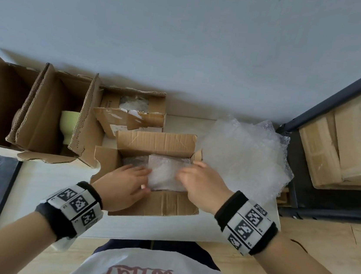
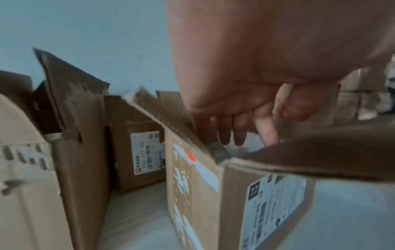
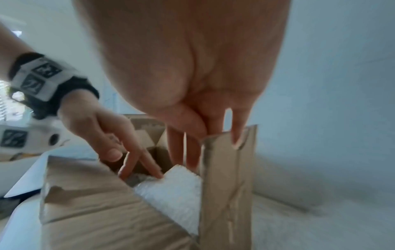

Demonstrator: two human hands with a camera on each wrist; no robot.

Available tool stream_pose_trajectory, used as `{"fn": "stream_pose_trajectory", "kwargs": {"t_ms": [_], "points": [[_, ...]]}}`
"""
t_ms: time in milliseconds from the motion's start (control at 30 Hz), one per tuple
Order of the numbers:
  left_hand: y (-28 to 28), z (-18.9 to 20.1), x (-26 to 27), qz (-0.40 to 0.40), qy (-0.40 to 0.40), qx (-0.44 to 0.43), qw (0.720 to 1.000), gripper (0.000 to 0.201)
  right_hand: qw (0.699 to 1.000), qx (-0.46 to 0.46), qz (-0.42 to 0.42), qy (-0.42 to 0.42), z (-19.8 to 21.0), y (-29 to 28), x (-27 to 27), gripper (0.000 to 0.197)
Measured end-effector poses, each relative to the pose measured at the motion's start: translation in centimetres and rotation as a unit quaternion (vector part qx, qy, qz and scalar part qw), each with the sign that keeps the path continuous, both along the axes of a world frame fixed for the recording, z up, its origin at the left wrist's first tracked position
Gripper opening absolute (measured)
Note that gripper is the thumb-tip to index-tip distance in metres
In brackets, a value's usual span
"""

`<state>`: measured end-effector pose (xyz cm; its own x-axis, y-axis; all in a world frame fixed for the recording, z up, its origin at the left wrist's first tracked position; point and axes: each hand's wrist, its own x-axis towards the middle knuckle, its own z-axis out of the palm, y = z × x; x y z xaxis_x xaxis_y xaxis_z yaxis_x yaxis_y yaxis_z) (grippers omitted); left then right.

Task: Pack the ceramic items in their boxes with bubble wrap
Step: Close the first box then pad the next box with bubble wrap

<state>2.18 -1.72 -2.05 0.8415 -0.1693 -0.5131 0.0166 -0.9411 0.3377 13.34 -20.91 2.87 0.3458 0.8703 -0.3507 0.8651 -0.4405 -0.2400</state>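
Step in hand, by my reading: seat wrapped bundle (image 1: 166,173) in near box (image 1: 166,205).
Left hand (image 1: 123,185): fingers straight, pressing bundle's left end down inside box.
Right hand (image 1: 201,185): fingers extended on bundle's right end; grip on wrap cannot tell.
Advice: press evenly, both ends; keep wrap closed over ceramic; keep flaps clear.
Count: open boxes on table, four; green cup (image 1: 68,126), one, unwrapped, in left box; loose wrap pile (image 1: 248,154), one, right of near box.

Raw brown corrugated cardboard box (image 1: 155,202), matt, creased, flap edges torn ragged, and inside it a bubble-wrap bundle (image 1: 165,176), translucent plastic, pebbled and faintly shiny. Right of the box, loose bubble wrap (image 1: 245,154), same crinkly clear film; left of it a green cup (image 1: 68,123), smooth pale glaze. Underneath, the white table (image 1: 163,230), smooth and matt.
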Motion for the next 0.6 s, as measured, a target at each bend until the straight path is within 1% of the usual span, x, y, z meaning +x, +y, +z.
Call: {"fn": "stream_pose_trajectory", "kwargs": {"t_ms": [33, 100, 133, 167, 200, 267, 333, 400, 467, 600], "points": [[0.3, 0.2, -0.3, 0.018, -0.034, 0.000, 0.999, 0.040, 0.996, 0.087, -0.028, -0.010, 0.4, -0.7, 0.4, 0.032], [0.7, 0.4, -1.3, 0.049, -0.077, 0.011, 0.996, 0.038, 0.963, 0.242, -0.094, -0.070, 0.3, -2.7, 1.4, 0.034], [0.8, 0.5, -1.9, 0.058, -0.085, 0.021, 0.995, 0.039, 0.948, 0.273, -0.135, -0.092, 0.0, -3.8, 2.1, 0.033], [0.9, 0.6, -2.4, 0.061, -0.084, 0.029, 0.994, 0.041, 0.940, 0.272, -0.178, -0.100, -0.7, -4.8, 2.8, 0.031], [0.9, 0.6, -2.8, 0.056, -0.075, 0.036, 0.995, 0.044, 0.939, 0.245, -0.221, -0.098, -1.6, -5.7, 3.6, 0.029], [0.9, 0.6, -3.2, 0.027, -0.051, 0.039, 0.998, 0.056, 0.943, 0.137, -0.288, -0.092, -4.1, -7.3, 5.1, 0.031], [0.8, 0.5, -3.2, 0.006, -0.034, 0.028, 0.999, 0.066, 0.941, 0.034, -0.324, -0.090, -6.5, -8.6, 6.0, 0.047], [0.6, 0.1, -3.0, -0.004, -0.025, 0.019, 0.999, 0.071, 0.932, -0.032, -0.353, -0.072, -8.2, -9.2, 6.4, 0.065], [0.3, -0.3, -2.8, -0.011, -0.014, 0.026, 0.999, 0.070, 0.924, -0.073, -0.370, -0.059, -9.5, -9.4, 6.8, 0.074], [0.0, -0.9, -2.2, 0.001, 0.007, 0.024, 1.000, 0.059, 0.915, -0.094, -0.390, -0.051, -10.8, -9.1, 7.1, 0.069]]}}
